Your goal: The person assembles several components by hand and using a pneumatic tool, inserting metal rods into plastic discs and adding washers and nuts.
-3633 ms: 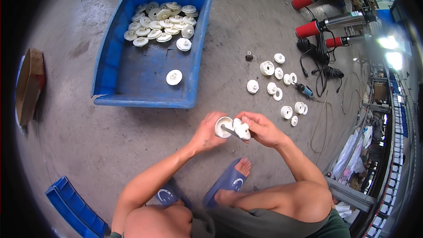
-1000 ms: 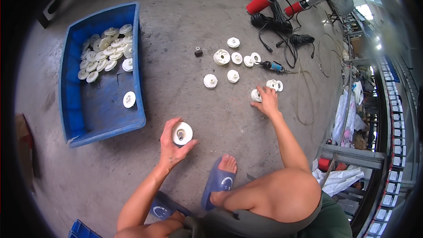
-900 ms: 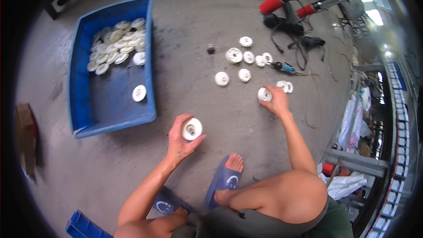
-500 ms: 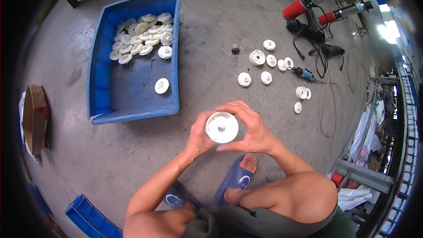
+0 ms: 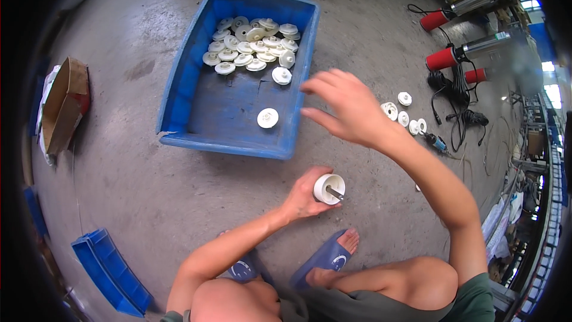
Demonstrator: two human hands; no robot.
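My left hand [image 5: 305, 194] is wrapped round a white plastic cup-shaped part [image 5: 320, 188] above the floor, in front of my feet. From the cup's opening a short metal shaft [image 5: 336, 194] sticks out. Fingers apart and holding nothing, my right hand [image 5: 351, 107] hovers by the right rim of a blue plastic crate [image 5: 305, 80]. Heaped in the far half of that crate are several white plastic discs with raised hubs [image 5: 256, 48]. One such disc [image 5: 267, 118] lies alone near the crate's front right corner, and another [image 5: 282, 76] sits at the pile's edge.
Beyond my right forearm lie more white parts [image 5: 404, 99] and a blue handheld tool [image 5: 438, 142]. Red-and-silver cylinders [image 5: 442, 58] with black cables [image 5: 447, 86] stand farther right. At left are an open cardboard box [image 5: 65, 110] and a blue bin [image 5: 110, 271].
My right hand has let go of the white cup and moved up toward the crate. My left hand keeps the cup, now tilted with its shaft showing. The view has shifted rightward across the scene.
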